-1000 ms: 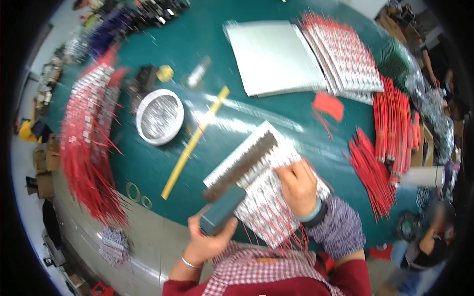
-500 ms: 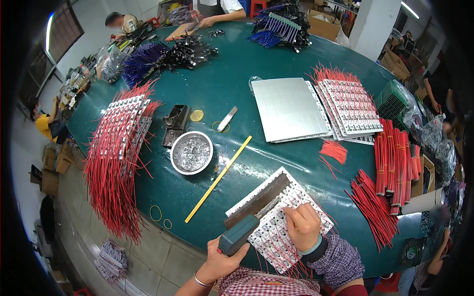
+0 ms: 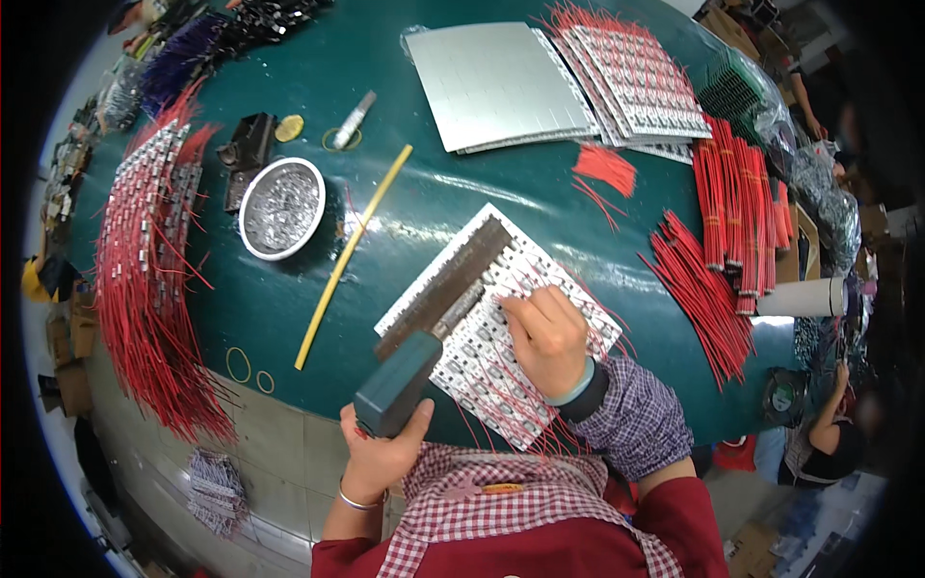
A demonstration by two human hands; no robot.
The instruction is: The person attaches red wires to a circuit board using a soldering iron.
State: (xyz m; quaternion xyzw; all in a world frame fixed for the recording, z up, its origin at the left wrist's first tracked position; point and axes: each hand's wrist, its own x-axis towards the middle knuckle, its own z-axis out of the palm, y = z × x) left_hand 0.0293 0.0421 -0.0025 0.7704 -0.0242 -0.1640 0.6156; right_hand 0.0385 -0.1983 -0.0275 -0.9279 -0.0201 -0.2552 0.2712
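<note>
My left hand (image 3: 385,448) is closed around a soldering gun (image 3: 400,380) with a dark green body. Its metal barrel (image 3: 457,313) reaches over a white circuit-board panel (image 3: 496,352) lying tilted on the table. A dark flat metal bar (image 3: 443,287) lies along the panel's upper left side. My right hand (image 3: 551,337) is over the panel with thumb and forefinger pinched on a thin red wire, its tip close to the barrel's end. Several red wires (image 3: 617,332) stick out from the panel's edges. The exact contact between wire, barrel tip and board is too small to tell.
Left stand wired panels (image 3: 145,241), a white bowl (image 3: 281,209) of grey metallic bits and a yellow stick (image 3: 353,258). Farther off are bare silver panels (image 3: 501,87) and more wired panels (image 3: 636,82). Red wire bundles (image 3: 737,207) and loose red wires (image 3: 699,299) lie right.
The view has tipped downward, so the table's things sit higher and more of my apron shows. The soldering gun stays over the panel, and my right hand keeps its pinch.
</note>
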